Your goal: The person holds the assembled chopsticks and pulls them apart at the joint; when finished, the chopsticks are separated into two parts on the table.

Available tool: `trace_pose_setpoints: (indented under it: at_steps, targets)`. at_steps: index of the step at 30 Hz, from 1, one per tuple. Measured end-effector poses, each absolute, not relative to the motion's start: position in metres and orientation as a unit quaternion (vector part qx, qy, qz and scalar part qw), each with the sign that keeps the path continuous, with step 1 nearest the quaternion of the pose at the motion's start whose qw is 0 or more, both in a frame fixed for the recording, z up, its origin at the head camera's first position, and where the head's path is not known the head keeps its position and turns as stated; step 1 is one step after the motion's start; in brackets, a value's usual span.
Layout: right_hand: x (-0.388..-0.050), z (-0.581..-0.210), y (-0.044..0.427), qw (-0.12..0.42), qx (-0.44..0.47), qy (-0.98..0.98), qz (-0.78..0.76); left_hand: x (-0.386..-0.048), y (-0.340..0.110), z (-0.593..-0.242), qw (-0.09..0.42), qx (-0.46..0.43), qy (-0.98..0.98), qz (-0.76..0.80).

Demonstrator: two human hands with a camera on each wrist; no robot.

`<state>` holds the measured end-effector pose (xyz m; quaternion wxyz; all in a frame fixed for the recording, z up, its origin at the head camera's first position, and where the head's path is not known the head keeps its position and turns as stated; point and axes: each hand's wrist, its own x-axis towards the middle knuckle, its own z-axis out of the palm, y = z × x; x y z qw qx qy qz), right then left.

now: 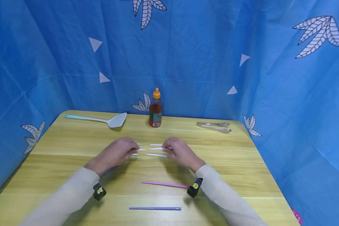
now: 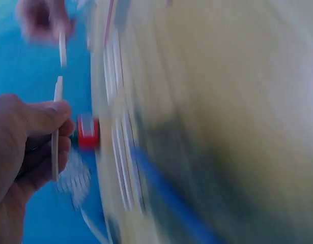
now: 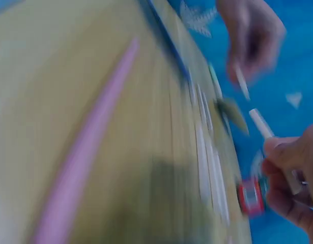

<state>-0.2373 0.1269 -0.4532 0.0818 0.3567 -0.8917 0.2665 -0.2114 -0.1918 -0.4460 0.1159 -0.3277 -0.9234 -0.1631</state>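
1. Both hands grip: on my head view the left hand [image 1: 121,151] and the right hand [image 1: 181,152] face each other, well above the tabletop's [image 1: 231,175] near edge in the frame.
2. Left-held stick [image 2: 58,90]: white, pinched between the left thumb and fingers, one end projecting toward the right hand.
3. Right-held stick [image 3: 260,123]: white, pinched likewise by the right thumb and fingers, one end projecting toward the left hand. I see a narrow gap between the facing ends; in my wrist views both sticks are raised off the wood.
4. Left white sticks [image 1: 135,154]: lying on the wood below the left hand, partly hidden by it from overhead.
5. Right white sticks [image 1: 157,155]: lying below the right hand, ends projecting past its fingers toward the left hand.
6. Blue stick [image 1: 109,170]: under the left wrist, partly covered.
7. Pink stick [image 1: 164,185]: nearer the person than both hands, its thicker end beside the right wrist.
8. Purple stick [image 1: 155,208]: nearer the person again, between the forearms.
9. Beyond the hands: a sauce bottle [image 1: 155,114] stands between them, a spatula [image 1: 117,121] lies past the left, and metal tongs [image 1: 214,128] lie past the right.
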Motion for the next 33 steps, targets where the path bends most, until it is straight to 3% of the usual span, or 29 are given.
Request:
trace_pose_setpoints:
  at_steps: [5,10,19,33]
  targets:
    - [-0.255,-0.451,0.179,0.089,0.251,-0.915,0.304,-0.213,-0.250,-0.443,0.155,-0.266,-0.936,-0.170]
    - [-0.272,-0.449,0.196,0.071,0.206,-0.923,0.318,-0.219,-0.266,-0.440,0.160,-0.264,-0.939,-0.154]
    - [-0.294,-0.463,0.176,0.045,0.204,-0.924,0.321,-0.247,-0.250,-0.440,0.060,-0.272,-0.947,-0.163]
    - [-0.311,-0.478,0.120,-0.005,0.215,-0.936,0.280,-0.291,-0.215,-0.456,-0.012,-0.254,-0.953,-0.167]
